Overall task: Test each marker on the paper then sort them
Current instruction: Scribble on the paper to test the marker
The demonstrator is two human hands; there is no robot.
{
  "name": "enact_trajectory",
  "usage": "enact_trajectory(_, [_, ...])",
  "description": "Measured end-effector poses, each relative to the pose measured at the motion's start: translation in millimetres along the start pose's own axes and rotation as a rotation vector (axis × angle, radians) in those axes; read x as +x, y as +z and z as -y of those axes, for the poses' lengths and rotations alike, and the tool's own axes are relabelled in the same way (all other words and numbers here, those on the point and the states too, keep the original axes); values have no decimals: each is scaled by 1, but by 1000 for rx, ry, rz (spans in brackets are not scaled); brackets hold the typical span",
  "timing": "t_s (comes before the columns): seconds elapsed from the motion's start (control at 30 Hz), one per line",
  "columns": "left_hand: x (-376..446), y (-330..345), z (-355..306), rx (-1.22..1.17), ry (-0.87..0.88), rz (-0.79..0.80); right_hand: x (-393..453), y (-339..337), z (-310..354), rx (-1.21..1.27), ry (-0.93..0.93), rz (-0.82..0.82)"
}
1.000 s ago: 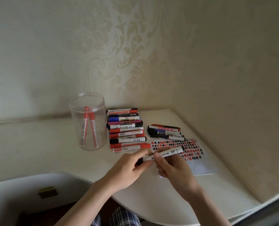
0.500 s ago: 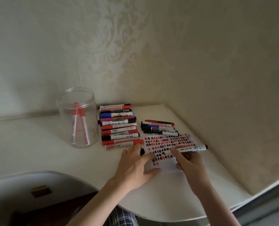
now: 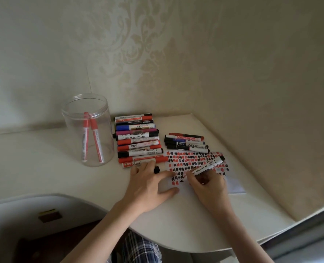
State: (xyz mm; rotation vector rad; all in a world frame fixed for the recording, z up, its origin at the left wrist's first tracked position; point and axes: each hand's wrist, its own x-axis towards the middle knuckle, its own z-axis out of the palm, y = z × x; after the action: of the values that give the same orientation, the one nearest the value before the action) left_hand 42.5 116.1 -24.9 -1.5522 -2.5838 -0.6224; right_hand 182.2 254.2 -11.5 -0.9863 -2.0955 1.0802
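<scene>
Your right hand [image 3: 207, 184] has its fingers curled round a white marker [image 3: 207, 168], tip down on the paper [image 3: 195, 160] and barrel slanting toward 2 o'clock, while your left hand [image 3: 149, 185] lies flat with fingers spread on the paper's edge — a black cap [image 3: 156, 169] pinched between them. At 11 o'clock from the paper lies a row of markers [image 3: 138, 141], a smaller group [image 3: 185, 142] at 12 — and the jar [image 3: 88, 130] with two red markers stands at 9 o'clock on the table [image 3: 43, 168].
</scene>
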Motion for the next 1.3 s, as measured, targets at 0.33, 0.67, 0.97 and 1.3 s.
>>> enact_trajectory(0.33, [0,0,-1,-13,-4,-5,0,3,-2,-62,-49,-22])
enact_trajectory(0.67, [-1,0,-1,-6,-9,-3,1,3,-3,-55,-22,-38])
enact_trajectory(0.97, [0,-1,-2,8,-9,17,1,4,-6,-67,-27,-42])
enact_trajectory(1.3, [0,-2,-2,16,-3,26,-1,3,-1,-49,-38,-38])
